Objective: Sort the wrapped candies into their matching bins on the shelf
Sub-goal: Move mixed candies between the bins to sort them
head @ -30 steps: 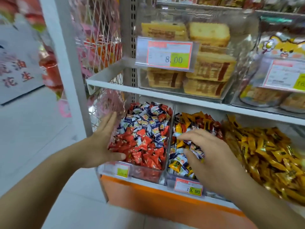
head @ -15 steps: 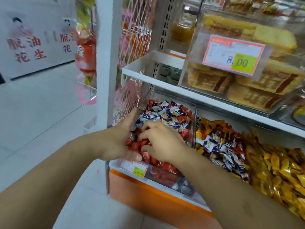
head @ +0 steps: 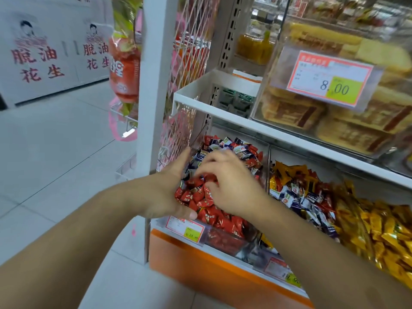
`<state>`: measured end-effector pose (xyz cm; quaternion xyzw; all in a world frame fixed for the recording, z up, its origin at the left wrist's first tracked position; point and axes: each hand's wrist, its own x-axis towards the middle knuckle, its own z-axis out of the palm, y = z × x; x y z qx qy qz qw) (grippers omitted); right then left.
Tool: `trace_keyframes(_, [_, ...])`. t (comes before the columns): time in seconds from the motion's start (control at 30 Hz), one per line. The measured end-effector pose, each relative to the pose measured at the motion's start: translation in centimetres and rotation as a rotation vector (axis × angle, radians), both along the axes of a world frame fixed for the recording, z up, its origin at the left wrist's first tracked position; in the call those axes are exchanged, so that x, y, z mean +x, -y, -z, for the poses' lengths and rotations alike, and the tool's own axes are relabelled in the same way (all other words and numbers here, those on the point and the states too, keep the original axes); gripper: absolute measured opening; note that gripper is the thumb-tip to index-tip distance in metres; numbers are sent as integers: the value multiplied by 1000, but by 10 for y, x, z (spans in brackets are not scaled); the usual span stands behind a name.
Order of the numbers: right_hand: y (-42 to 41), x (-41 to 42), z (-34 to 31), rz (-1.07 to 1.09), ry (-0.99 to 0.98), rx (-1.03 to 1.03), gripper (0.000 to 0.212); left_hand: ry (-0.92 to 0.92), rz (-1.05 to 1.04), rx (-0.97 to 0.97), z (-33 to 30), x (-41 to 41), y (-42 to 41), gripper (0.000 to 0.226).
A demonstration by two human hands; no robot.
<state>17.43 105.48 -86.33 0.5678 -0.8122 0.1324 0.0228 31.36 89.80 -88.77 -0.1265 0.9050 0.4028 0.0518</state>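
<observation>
A shop shelf is seen from above, with two bare forearms reaching into the leftmost clear bin on the lower level. This bin is filled with small wrapped candies: red candies are heaped at the front, and blue-and-white candies mixed with red ones are piled at the back. The left hand is held flat and upright along the bin's left side, fingers straight and together, thumb stretched across the front edge just above a price tag; its palm is pressed against the red heap. The right hand is placed over the middle of the heap, palm down, fingers curled into the candies. The hand is blurred, so whether anything is pinched cannot be told.

To the right, a second bin is seen, holding orange, red and blue-and-white candies mixed together. Further right, gold-wrapped candies are piled. On the level above, a clear box of packaged cakes is set, with a tag reading 8.00. An orange base runs beneath the bins. Behind, a white floor and a white post are visible.
</observation>
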Motion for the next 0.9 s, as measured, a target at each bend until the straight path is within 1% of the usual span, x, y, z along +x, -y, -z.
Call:
trace_keyframes(0.03, [0,6,1,-44,141,16,26,2,0,-6,0,0,0,146])
trace_keyframes(0.07, [1,11,3,-71,249,76,23,1,-1,-8,-1,0,0,147])
trace_keyframes(0.1, [3,15,8,-80,296,150,22,0,-1,-8,-1,0,-1,147])
trace_keyframes(0.17, [5,14,22,-57,257,256,24,6,-7,-10,-3,0,-3,145])
trace_keyframes(0.23, [5,5,30,16,187,308,25,14,-16,-15,-4,1,-4,144])
trace_keyframes(0.3, [3,-3,30,77,127,348,32,17,-19,-14,-5,0,-4,143])
trace_keyframes(0.37, [2,-6,28,85,128,370,39,20,-19,-16,-4,0,-4,143])
trace_keyframes(0.47, [3,-4,26,69,140,399,42,21,-21,-24,-4,0,-4,144])
trace_keyframes(0.57, [6,-6,29,66,154,394,40,18,-20,-20,-4,0,-3,145])
trace_keyframes(0.7, [6,-8,32,44,129,380,33,15,-14,-5,-4,1,-4,145])
trace_keyframes(0.9, [-12,-5,10,-95,103,249,21,17,-19,-29,-5,0,-2,148])
